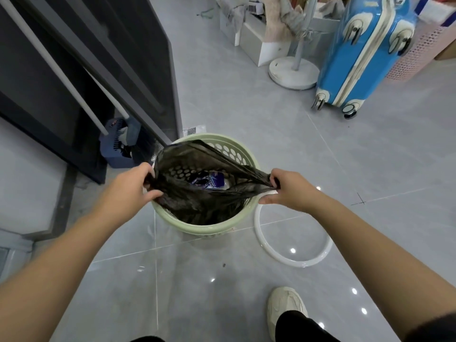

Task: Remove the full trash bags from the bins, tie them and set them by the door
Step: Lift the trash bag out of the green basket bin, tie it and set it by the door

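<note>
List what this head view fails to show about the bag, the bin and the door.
- Trash bag contents, head view: dark film covers all but a blue-white wrapper.
- Bag's fill level: hidden inside the green bin.
- Fingertips of left hand and right hand: folded into the film.
- The door for drop-off: cannot be identified.

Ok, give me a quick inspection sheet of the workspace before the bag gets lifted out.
Surface: glossy grey tile floor, small dark speck near the bin.
Job's things: dark trash bag still inside the green perforated bin, mouth pulled wide, wrappers visible inside.
Clutter: white ring lying on the floor, touching the bin's right side.
Grippers: left hand and right hand each pinch a bag edge.
Cables: nothing seen.
Surroundings: dark door frame, blue dustpan, fan base, blue suitcase, pink basket, person's shoe.
</note>
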`<state>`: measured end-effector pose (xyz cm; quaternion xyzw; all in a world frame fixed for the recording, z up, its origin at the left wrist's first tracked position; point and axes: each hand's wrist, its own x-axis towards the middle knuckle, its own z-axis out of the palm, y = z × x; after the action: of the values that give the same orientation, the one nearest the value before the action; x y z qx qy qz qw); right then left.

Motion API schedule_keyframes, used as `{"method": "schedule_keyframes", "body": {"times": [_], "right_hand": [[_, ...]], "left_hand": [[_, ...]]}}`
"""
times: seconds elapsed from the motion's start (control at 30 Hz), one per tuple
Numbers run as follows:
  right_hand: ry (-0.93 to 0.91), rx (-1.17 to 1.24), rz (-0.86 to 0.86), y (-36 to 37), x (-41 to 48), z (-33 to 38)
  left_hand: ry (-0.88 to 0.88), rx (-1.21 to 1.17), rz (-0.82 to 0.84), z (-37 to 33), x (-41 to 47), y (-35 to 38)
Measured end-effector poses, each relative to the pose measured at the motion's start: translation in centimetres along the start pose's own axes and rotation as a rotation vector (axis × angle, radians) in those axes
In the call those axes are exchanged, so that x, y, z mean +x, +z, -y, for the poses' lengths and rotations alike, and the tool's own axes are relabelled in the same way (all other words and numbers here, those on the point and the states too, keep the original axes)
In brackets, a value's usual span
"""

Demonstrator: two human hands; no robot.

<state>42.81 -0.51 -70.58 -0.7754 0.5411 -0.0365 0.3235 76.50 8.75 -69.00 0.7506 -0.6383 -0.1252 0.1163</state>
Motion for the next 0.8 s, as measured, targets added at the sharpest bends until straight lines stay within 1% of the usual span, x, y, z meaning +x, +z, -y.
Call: {"method": "schedule_keyframes", "body": {"times": [0.03,0.1,0.13,0.2,0.27,0.33,0.37,0.4,0.43,0.5,0.57,0.63,0.67,0.7,0.73,0.8], "right_hand": [[-0.041,-0.042,-0.057,0.2,0.3,-0.1],[-0.102,-0.044,-0.220,0.6,0.8,-0.1],[-0.100,0.005,-0.282,0.6,1.0,0.0],[-0.047,0.181,-0.309,0.5,1.5,0.2],[0.060,0.453,-0.288,0.9,2.1,0.9],[0.152,0.742,-0.295,1.6,2.9,1.8],[0.184,0.828,-0.291,1.8,3.1,2.5],[0.190,0.871,-0.284,2.0,3.3,3.1],[0.174,0.854,-0.274,2.2,3.5,3.6],[0.054,0.707,-0.231,2.4,3.4,4.1],[-0.040,0.555,-0.056,2.0,2.8,4.2],[-0.086,0.301,0.125,1.5,2.7,3.8],[-0.137,0.104,0.137,1.7,3.0,3.5],[-0.201,-0.047,0.090,1.9,3.3,3.5],[-0.243,-0.088,0.020,2.2,3.6,3.5],[-0.242,0.051,-0.062,2.8,4.0,3.7]], "left_hand": [[0.018,0.018,-0.052,-0.1,0.4,0.3],[0.008,0.017,-0.139,-0.2,1.1,0.9],[0.003,-0.020,-0.183,-0.5,1.4,1.0],[-0.039,-0.131,-0.215,-1.1,2.2,1.3],[-0.199,-0.304,-0.151,-1.8,3.1,1.7],[-0.398,-0.539,-0.069,-2.1,4.4,2.2],[-0.468,-0.604,-0.038,-2.3,5.0,2.5],[-0.497,-0.612,0.000,-2.2,5.5,2.9],[-0.477,-0.586,0.043,-2.1,5.8,3.1],[-0.332,-0.476,0.136,-2.1,5.6,3.0],[-0.185,-0.375,0.251,-1.8,5.2,2.5],[-0.049,-0.210,0.320,-1.5,5.0,2.6],[-0.001,-0.152,0.307,-1.4,5.1,2.8],[0.022,-0.145,0.273,-1.4,5.2,3.0],[0.018,-0.190,0.235,-1.6,5.3,3.1],[-0.015,-0.348,0.207,-2.1,5.5,3.2]]}}
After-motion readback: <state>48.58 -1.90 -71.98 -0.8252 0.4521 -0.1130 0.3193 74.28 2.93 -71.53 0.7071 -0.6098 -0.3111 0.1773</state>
